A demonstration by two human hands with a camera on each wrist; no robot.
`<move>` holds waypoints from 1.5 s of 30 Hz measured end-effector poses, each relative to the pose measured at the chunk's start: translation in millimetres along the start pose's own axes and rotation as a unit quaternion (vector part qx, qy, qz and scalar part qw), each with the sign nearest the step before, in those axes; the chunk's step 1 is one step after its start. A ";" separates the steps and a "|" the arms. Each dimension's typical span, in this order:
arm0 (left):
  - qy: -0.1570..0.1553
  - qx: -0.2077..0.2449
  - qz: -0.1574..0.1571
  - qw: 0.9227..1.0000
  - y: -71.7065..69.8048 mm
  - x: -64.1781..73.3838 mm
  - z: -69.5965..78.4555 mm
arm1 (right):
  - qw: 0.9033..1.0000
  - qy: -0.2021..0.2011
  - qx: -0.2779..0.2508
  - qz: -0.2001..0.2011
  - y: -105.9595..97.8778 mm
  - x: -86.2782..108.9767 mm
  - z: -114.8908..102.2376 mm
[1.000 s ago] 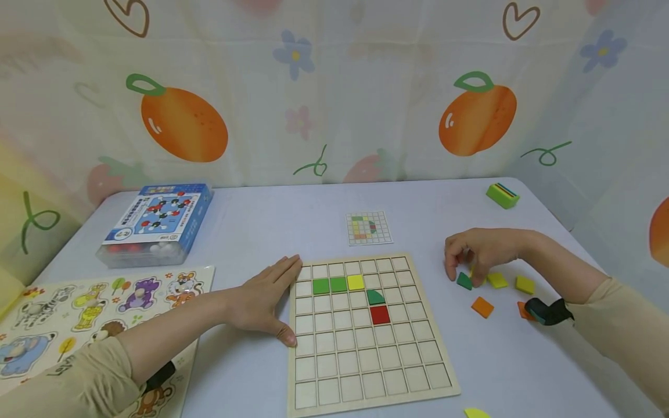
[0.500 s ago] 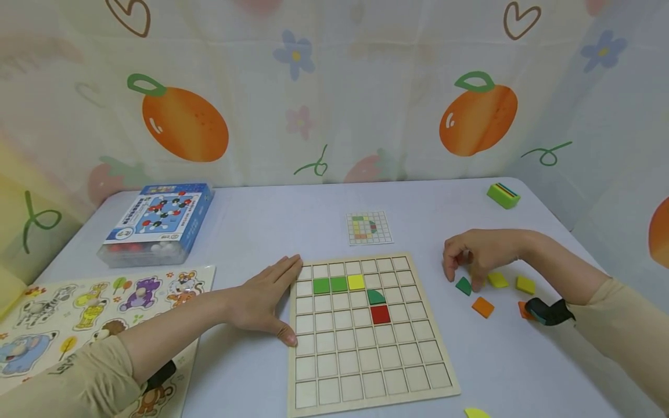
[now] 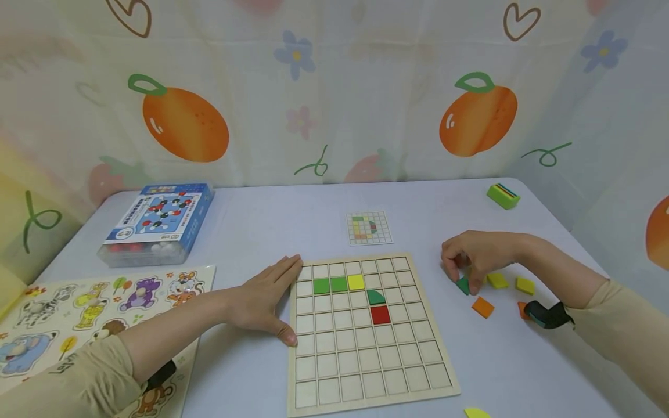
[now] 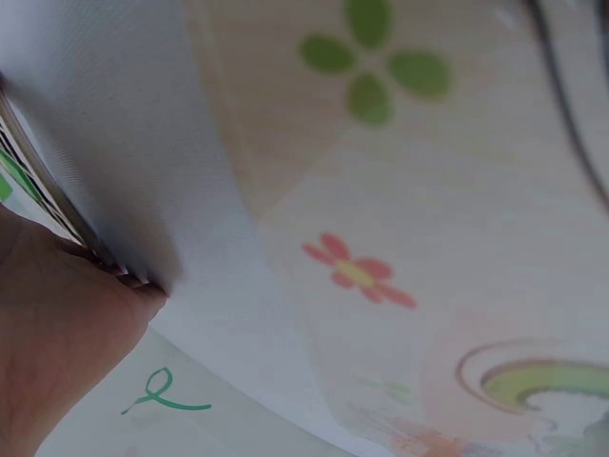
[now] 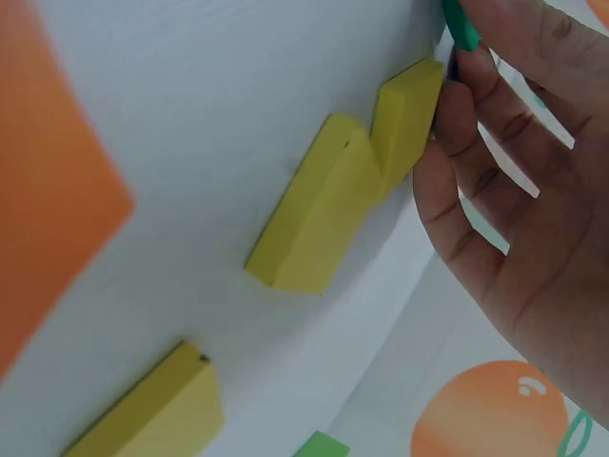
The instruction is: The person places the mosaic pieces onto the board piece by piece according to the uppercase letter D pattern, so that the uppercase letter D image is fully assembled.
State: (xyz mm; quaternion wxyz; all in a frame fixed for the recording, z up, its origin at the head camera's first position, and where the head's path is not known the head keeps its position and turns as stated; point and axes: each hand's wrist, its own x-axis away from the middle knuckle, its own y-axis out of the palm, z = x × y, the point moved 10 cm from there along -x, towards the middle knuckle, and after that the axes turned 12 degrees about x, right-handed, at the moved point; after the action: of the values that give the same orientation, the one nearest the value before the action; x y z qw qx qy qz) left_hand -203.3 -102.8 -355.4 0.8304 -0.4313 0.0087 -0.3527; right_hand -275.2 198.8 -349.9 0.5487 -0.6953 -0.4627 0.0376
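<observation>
Five cells of a pale wooden grid board (image 3: 352, 368) on the white-covered counter (image 3: 243, 377) are filled: two green square tiles (image 3: 321, 286) and one yellow square tile (image 3: 356, 282) side by side in the second row from the far edge, a green quarter-round tile (image 3: 375, 296) one row nearer and one column to the right, and a red square tile (image 3: 380, 314) directly below it. Left hand (image 3: 263, 302) touches the board's left edge, fingers straight and close together, thumb spread apart. Right hand (image 3: 482, 255), right of the board, pinches a loose green piece (image 3: 462, 285) between forefinger and thumb; its full outline is hidden. Three yellow blocks (image 5: 314, 209) lie near this hand in the right wrist view; contact with the nearest cannot be determined. An orange square tile (image 3: 482, 307) lies nearer the person; another orange piece (image 3: 523, 310) is partly covered by a black wrist strap (image 3: 549, 314). Beyond the board lies a small printed grid card (image 3: 369, 227).
</observation>
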 end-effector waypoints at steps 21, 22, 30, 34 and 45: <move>-0.001 0.000 0.000 1.000 -0.8 0.9 0.5 | 0.994 -0.087 -0.064 0.034 -8.5 -20.8 -73.9; -0.001 0.001 -0.001 1.000 -0.8 1.0 0.6 | 0.993 -0.089 -0.070 0.035 -7.5 -22.1 -78.8; -0.001 0.003 -0.002 1.000 -0.4 1.2 0.8 | 0.991 -0.097 -0.086 0.038 3.9 -32.4 -108.1; -0.004 0.002 -0.002 1.000 -0.1 0.6 0.1 | 0.989 -0.110 -0.094 0.030 12.2 -35.4 -119.1; -0.011 -0.003 -0.002 1.000 0.5 -1.1 -2.6 | 0.991 -0.077 -0.102 0.037 28.0 -40.8 -131.6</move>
State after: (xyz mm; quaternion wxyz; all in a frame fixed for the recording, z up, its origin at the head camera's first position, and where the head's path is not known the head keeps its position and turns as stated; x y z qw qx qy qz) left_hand -204.6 -103.8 -357.7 0.8283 -0.4379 0.0004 -0.3495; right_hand -207.9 75.8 -338.8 0.4359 -0.7593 -0.4789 0.0645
